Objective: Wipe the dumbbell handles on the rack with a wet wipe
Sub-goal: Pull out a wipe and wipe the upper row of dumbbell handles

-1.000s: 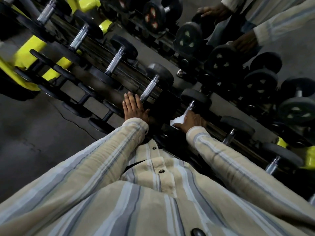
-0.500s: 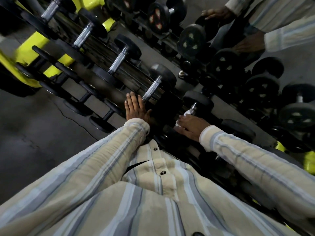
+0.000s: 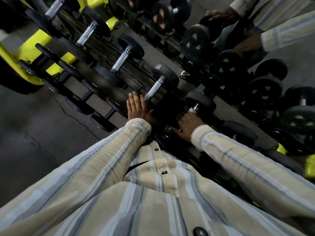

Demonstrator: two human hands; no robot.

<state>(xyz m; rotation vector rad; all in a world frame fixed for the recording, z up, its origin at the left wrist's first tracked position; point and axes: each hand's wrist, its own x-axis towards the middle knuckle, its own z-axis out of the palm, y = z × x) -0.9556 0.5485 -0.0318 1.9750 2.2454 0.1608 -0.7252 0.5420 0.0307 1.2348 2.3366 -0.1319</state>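
While left hand (image 3: pixel 138 108) is resting flat, fingers straight | right hand (image 3: pixel 188 124) fingers are wrapping soft wet wipe (image 3: pixel 192 109) round stiff, heavy dumbbell handle (image 3: pixel 196 106), frame centre.

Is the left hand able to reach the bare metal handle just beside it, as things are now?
Probably yes. The left hand lies flat on the rack, fingers straight, and the knurled handle sits right by its fingertips with nothing between them. The right hand works at the next dumbbell and does not block it.
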